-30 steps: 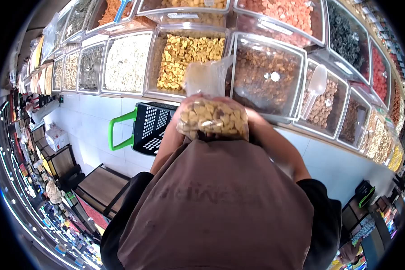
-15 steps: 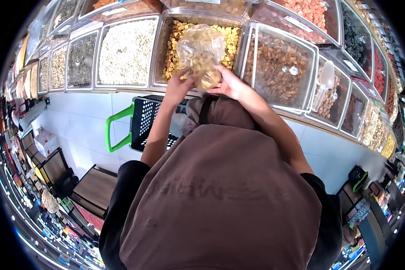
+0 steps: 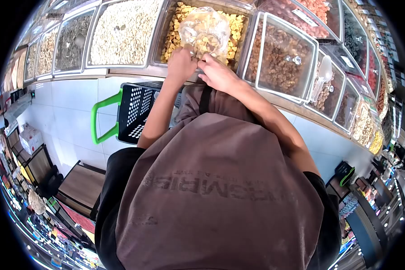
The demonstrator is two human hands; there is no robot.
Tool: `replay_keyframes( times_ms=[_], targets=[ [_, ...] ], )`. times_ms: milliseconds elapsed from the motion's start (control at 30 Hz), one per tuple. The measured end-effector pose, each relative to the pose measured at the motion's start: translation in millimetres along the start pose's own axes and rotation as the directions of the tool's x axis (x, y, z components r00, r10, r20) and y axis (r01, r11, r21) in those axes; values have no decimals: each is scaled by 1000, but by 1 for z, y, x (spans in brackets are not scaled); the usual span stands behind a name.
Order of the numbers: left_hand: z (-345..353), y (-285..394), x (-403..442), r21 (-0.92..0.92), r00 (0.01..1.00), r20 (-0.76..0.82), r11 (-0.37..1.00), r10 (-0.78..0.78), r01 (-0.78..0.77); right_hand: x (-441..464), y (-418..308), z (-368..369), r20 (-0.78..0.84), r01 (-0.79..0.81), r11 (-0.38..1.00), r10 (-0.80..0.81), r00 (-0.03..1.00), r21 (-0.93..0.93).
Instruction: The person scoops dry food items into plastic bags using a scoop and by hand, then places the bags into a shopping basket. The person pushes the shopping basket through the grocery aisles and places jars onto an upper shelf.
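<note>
A clear plastic bag with some yellowish pieces in it lies over the open bin of small yellow chunks. My left hand is closed on the bag's near end, fingers bent in a pinch. Right beside it, my right hand also pinches the near end, thumb and fingers drawn together. The two hands almost touch above the bin's front edge. Part of the gripped plastic is hidden behind the fingers.
To the left is a bin of pale seeds. A lidded bin of brown dried fruit stands to the right, with a clear scoop beyond it. A black shopping basket with a green handle is below the counter.
The bag has moved from upright between my hands to lying farther over the bin. My hands have come closer together at its near end. The view has shifted slightly.
</note>
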State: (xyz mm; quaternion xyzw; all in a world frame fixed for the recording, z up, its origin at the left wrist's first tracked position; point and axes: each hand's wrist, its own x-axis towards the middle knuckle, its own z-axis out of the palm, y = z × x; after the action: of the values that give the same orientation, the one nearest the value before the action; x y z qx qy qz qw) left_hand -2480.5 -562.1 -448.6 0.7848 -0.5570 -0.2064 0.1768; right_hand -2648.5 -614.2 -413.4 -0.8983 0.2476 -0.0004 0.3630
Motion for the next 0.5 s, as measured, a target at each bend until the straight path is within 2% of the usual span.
replay_keyframes(
  times_ms=[33,100,133,167,233,267,300,333,367,433,500],
  targets=[
    [-6,6,1,-1,1000,-3,1000,-4,4,0,4,5,9,44,999,-44,999,4],
    [-14,13,1,38,982,100,987,-158,155,-4,3,1,-7,-32,991,33,999,133],
    [-10,7,4,28,989,71,992,-128,127,-4,3,-3,-9,-91,976,95,995,200],
    [-8,1,9,31,990,70,992,-126,124,-3,8,0,-116,-20,966,52,992,257],
    [-7,-11,19,18,981,173,996,-90,88,-6,15,-14,-5,-46,961,49,999,272],
    [-9,-18,19,-67,1000,4,998,-12,12,-5,22,-19,-34,-32,956,44,998,292],
    [-17,-28,22,-63,1000,5,998,1,0,-5,28,-24,-61,-20,949,41,997,315],
    [-30,-36,27,-63,999,34,998,0,2,-6,30,-36,-51,-123,925,151,987,359],
    [-42,-44,33,-64,998,57,998,1,3,-7,33,-56,-18,-185,933,200,980,309],
    [-66,-55,42,-77,998,16,995,-59,60,-17,34,-94,-87,-275,926,306,948,260],
    [-96,-47,45,-115,989,13,982,-147,148,-24,47,-120,-228,-189,969,222,948,159]
  ],
)
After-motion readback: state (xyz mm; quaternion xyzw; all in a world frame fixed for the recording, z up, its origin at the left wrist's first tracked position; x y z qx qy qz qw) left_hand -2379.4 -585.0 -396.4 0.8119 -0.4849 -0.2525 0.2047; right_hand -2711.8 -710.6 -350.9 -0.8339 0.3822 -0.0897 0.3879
